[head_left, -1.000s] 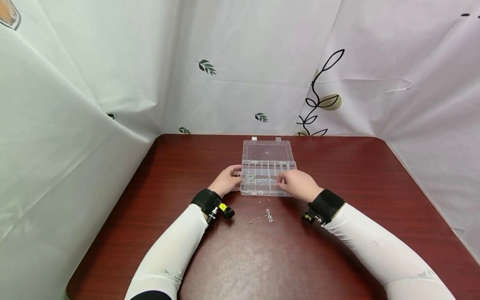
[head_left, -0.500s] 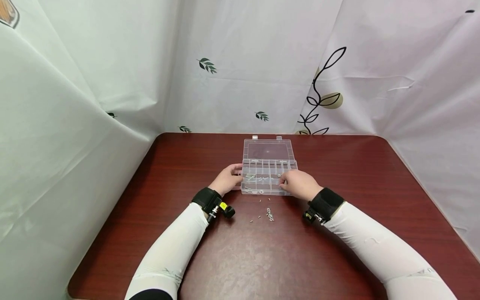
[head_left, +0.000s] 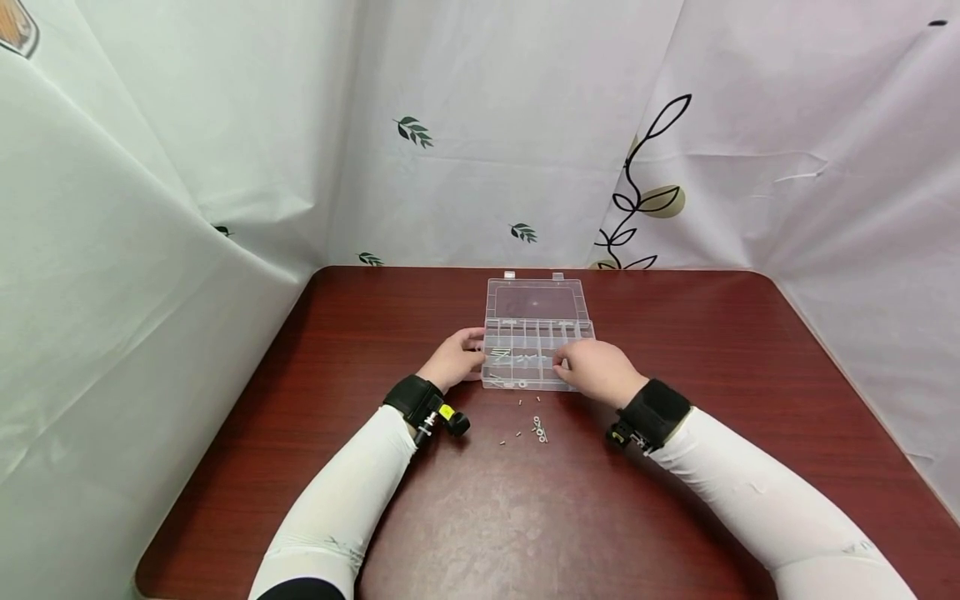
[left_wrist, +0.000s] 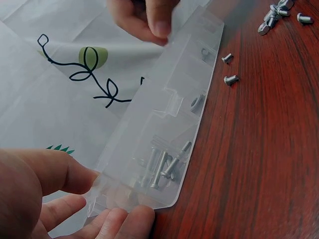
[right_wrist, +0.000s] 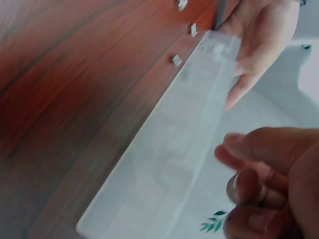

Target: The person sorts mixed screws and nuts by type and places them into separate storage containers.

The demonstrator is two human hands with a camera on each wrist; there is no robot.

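Note:
A clear plastic compartment box (head_left: 513, 373) stands on the table, its lid (head_left: 534, 304) laid back at the far side. My left hand (head_left: 454, 362) grips the box's left end, thumb at the upper edge and fingers along the end wall in the left wrist view. Long screws (left_wrist: 160, 170) lie in the compartment nearest that hand, and a washer (left_wrist: 197, 102) rests further along. Over the right part of the box, my right hand (head_left: 597, 370) has its fingers curled, thumb and index tips together. I cannot tell whether something small is between them.
In front of the box, short screws (left_wrist: 231, 79) lie scattered on the dark red tabletop (head_left: 480, 517). A small heap of screws and nuts (head_left: 540, 431) is beside them. White patterned cloth (head_left: 465, 167) hangs behind the table and at both sides.
My right hand shifts slightly right, then back left over the box. A small ring seen by its fingertips half a second ago no longer shows. The left hand keeps its hold.

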